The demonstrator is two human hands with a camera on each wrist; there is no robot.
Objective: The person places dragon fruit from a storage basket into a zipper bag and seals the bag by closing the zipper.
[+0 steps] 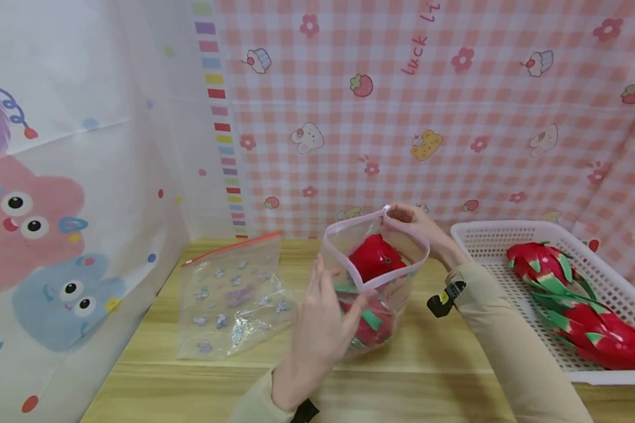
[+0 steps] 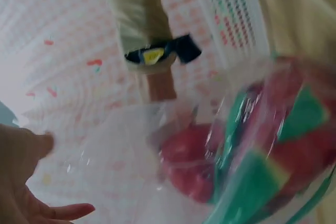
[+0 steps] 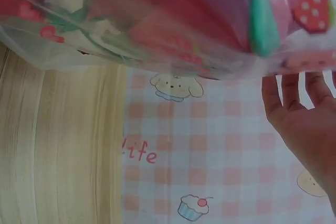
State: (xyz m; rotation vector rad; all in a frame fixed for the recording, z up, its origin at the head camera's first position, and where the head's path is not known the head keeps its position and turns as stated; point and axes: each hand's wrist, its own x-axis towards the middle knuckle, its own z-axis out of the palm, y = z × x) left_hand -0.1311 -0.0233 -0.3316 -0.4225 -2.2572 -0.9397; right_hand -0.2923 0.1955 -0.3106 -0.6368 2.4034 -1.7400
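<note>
A clear zip bag with a pale pink rim stands open-mouthed on the wooden table. Inside it are red dragon fruits with green scales; one dragon fruit shows through the mouth, another lies lower behind the plastic. My right hand pinches the rim at its far corner, beside the zip slider. At the near left side of the bag is my left hand, its fingers extended and thumb spread near the rim. Whether it touches the plastic is unclear. In the left wrist view, the bagged dragon fruit is blurred.
A flat clear bag with a red zip and small bluish prints lies to the left. On the right, a white plastic basket holds more dragon fruits. A pink checked cloth hangs behind the table.
</note>
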